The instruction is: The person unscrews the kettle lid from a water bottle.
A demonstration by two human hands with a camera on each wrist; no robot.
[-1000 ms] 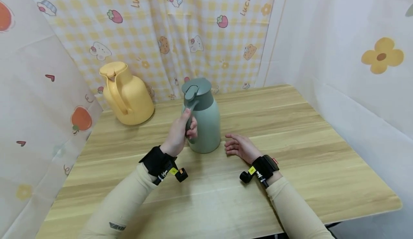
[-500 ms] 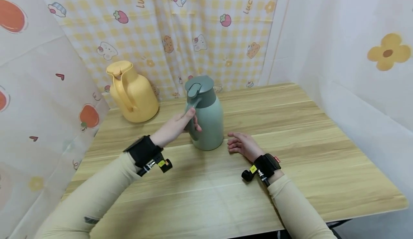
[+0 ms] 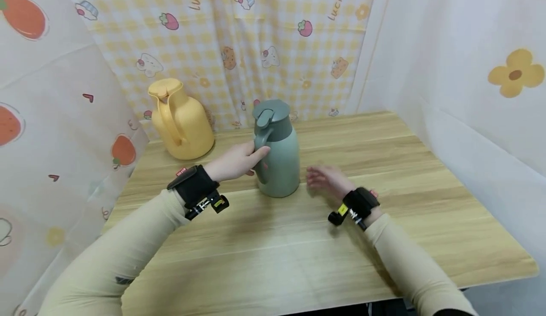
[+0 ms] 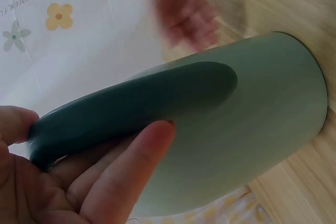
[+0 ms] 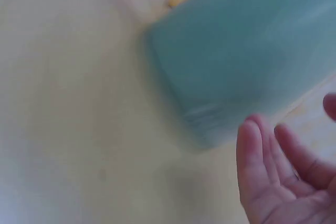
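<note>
A light green thermos jug (image 3: pixel 283 162) with a darker grey-green lid stands upright on the table in the head view. Its dark handle (image 4: pixel 134 103) faces my left hand (image 3: pixel 232 161). In the left wrist view, the thumb lies against the handle's upper end and the fingers pass along its other side in a loose hold. My right hand (image 3: pixel 330 179), blurred in the head view, is just right of the jug with its fingers relaxed, apart from it and holding nothing. The jug fills much of the right wrist view, blurred.
Behind and to the left, a yellow thermos jug (image 3: pixel 187 126) stands on the wooden table (image 3: pixel 256 249). A patterned yellow checked curtain (image 3: pixel 213 36) hangs at the table's back edge. White printed sheets (image 3: pixel 460 79) hang at the sides.
My left hand has loosened its firm grip on the handle and its wrist has swung to the left. The right hand has lifted slightly. The jug keeps its place as the head view shifts.
</note>
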